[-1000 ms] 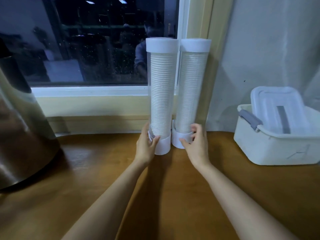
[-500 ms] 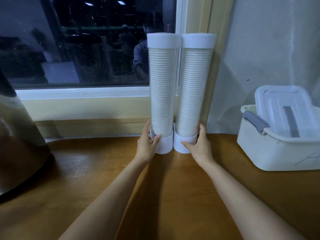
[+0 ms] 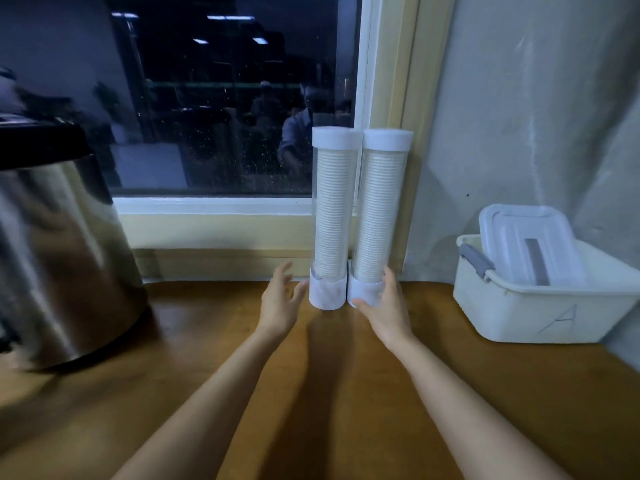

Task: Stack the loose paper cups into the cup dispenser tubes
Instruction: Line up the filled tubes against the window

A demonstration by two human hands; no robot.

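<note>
Nearest, above the brown wooden surface (image 3: 207,375), the left hand (image 3: 278,304) is held with fingers spread, just beside the white base of the left clear cup dispenser tube (image 3: 334,216). The base of the right clear cup dispenser tube (image 3: 381,216) is clasped between thumb and fingers of the right hand (image 3: 384,308). Both upright tubes, touching, are filled with stacked white paper cups (image 3: 379,247).

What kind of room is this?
Probably an office drinks corner: the left cup tube and right cup tube, both packed full, stand on a wooden counter by a window, near a shiny metal container and a plastic box.
</note>
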